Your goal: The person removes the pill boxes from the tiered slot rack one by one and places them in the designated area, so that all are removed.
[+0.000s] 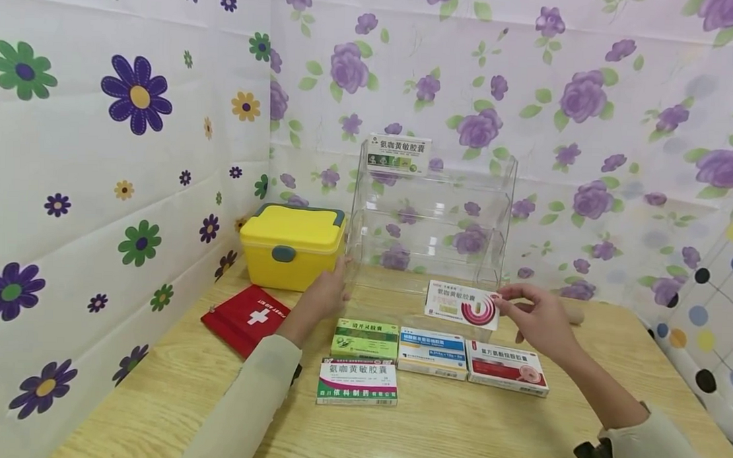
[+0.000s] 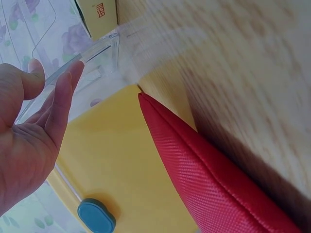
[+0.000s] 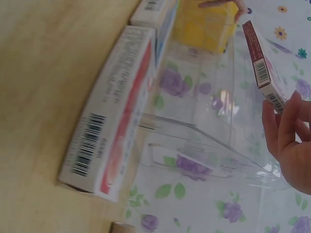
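Note:
My right hand pinches the right end of a white medicine box with pink-red curved stripes, holding it upright and raised in front of a clear tiered display rack. At the rack's left side, my left hand holds the clear edge between thumb and fingers, as the left wrist view shows. Another white and green medicine box stands at the top left of the rack. Before the rack lie a green box, a blue and white box and a red and white box.
A white, green and magenta medicine box lies nearest on the wooden table. Left of the rack stands a yellow lidded box, with a red first aid pouch in front. Flowered cloth hangs behind.

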{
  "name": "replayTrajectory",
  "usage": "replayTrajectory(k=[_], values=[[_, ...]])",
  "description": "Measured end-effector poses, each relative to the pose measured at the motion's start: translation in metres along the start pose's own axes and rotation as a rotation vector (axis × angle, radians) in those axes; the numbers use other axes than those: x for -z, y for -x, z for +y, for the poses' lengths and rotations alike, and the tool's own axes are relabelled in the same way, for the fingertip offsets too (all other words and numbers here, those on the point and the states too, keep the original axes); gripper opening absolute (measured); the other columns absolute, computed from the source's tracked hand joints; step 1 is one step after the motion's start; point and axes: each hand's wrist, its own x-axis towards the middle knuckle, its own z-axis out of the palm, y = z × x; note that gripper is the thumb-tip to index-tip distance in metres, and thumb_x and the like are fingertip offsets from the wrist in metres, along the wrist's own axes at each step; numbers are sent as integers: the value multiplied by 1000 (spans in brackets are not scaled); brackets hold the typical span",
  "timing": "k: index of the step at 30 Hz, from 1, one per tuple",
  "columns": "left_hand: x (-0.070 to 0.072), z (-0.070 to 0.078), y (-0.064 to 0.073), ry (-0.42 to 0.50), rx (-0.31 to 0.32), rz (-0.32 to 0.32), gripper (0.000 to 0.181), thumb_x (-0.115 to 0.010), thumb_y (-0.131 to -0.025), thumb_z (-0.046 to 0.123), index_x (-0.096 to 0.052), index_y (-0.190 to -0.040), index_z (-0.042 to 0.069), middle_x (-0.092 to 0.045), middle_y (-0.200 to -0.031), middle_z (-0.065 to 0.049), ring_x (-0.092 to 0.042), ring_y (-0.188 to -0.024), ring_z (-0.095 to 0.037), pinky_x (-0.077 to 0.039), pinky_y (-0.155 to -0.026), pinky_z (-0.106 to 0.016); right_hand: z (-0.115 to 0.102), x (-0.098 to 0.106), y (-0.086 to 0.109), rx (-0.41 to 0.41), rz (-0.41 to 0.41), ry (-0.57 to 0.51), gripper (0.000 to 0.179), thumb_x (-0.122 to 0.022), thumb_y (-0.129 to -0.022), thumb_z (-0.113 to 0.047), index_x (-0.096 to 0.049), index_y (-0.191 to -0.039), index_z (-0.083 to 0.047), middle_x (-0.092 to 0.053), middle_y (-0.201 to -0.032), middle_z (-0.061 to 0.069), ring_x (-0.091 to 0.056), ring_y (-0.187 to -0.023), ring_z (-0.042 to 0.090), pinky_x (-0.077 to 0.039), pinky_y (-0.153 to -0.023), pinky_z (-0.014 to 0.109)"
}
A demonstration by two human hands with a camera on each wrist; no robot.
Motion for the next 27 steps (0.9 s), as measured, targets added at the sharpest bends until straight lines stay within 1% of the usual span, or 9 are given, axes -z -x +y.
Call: replayTrajectory(k=[5, 7, 10, 12, 16, 19, 24, 27], values=[[1, 1, 0, 6, 7, 9, 84, -73, -89, 8, -17, -150, 19, -55, -74, -7, -56, -61, -22, -50, -58, -30, 7, -6, 15, -29, -52, -36, 26, -65, -97, -23, -65, -113, -2, -66, -104, 18, -72, -73, 21, -50, -40, 38], [2, 1, 0, 11, 13, 8, 84, -73, -89, 8, -17, -150, 20, -55, -74, -8, -56, -61, -22, -50, -59, -30, 9, -9, 20, -53, -84, -42, 26, -66, -97, -24, -65, -112, -2, -66, -102, 17, -73, -75, 23, -51, -41, 39], [1, 0, 1, 11, 18, 3, 85, -73, -90, 8, -15, -151, 21, -55, -74, -8, -56, -60, -22, -50, -59, -30, 10, -15, 28, -107, -138, -55, 28, -67, -96, -26, -66, -110, -2, -67, -100, 16, -72, -75, 25, -52, -42, 40], [1, -1, 1, 11, 18, 0, 85, -73, -90, 9, -15, -151, 21, -55, -73, -8, -56, -59, -22, -50, -59, -30, 11, -18, 33, -144, -171, -74, 28, -69, -95, -26, -66, -109, -2, -68, -98, 16, -72, -75, 29, -52, -43, 41], [-1, -1, 1, 8, 13, 5, 86, -73, -90, 9, -15, -152, 21, -55, -72, -8, -56, -58, -22, -50, -59, -29, 17, -25, 41, -187, -236, -87, 26, -71, -93, -25, -68, -106, -3, -68, -98, 15, -70, -72, 34, -52, -42, 40], [-2, 0, 1, 2, 7, -1, 85, -73, -90, 9, -15, -152, 20, -55, -72, -7, -56, -58, -21, -50, -59, -29, 22, -29, 48, -203, -276, -83, 26, -71, -93, -25, -68, -104, -2, -66, -98, 14, -70, -70, 32, -52, -42, 39], [-1, 1, 2, 3, 10, 8, 85, -73, -90, 9, -16, -151, 20, -55, -72, -7, -55, -58, -21, -49, -57, -29, 25, -36, 57, -208, -312, -84, 24, -71, -93, -25, -69, -101, -2, -66, -93, 13, -70, -75, 31, -53, -43, 40], [0, 3, 2, 5, 16, 10, 85, -73, -90, 8, -15, -151, 21, -55, -71, -8, -56, -57, -22, -49, -56, -29, 25, -39, 61, -228, -326, -64, 22, -72, -92, -25, -70, -101, -5, -65, -93, 11, -66, -71, 29, -53, -44, 39]])
